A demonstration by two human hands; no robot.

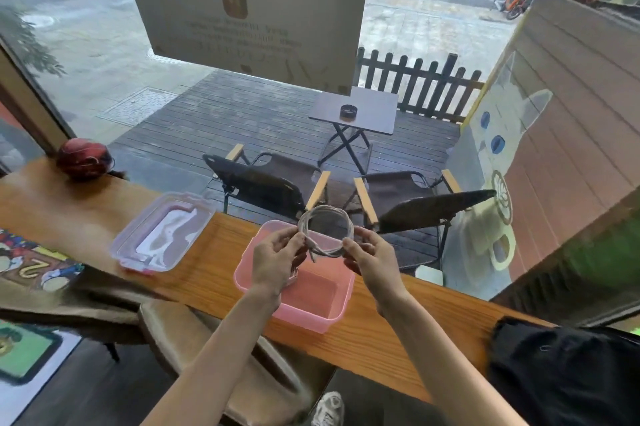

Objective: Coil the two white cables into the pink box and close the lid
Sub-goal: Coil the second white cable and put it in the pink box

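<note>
Above the pink box (313, 301), both hands hold one coiled white cable (327, 230) up in the air, the loop standing roughly upright over the box's far rim. Left hand (277, 261): fingertips pinched on the coil's left side, where the loose cable ends hang down and cross. Right hand (372, 257): thumb and fingers pinched on the coil's right side, near its lower edge. Coil is several turns, roughly round, clear of the box, touching nothing but the fingers.

Something small and pale shows inside the box just under the left hand; mostly hidden by the hand, cannot tell what it is.

Pink box is open, translucent, sitting on the wooden counter (381, 339) directly beneath the hands. Its lid (162, 231), clear with a pink tint, lies flat on the counter well to the left of the box, apart from it.

Farther left of the box, at the counter's far end, a dark red helmet (85, 159). To the right of the box, at the counter's near edge, a black bag (568, 373). Below the box, under the counter, a tan stool seat (207, 349). Beyond the box, through the window, two folding chairs (270, 183) and a small table (360, 110) on a deck.
</note>
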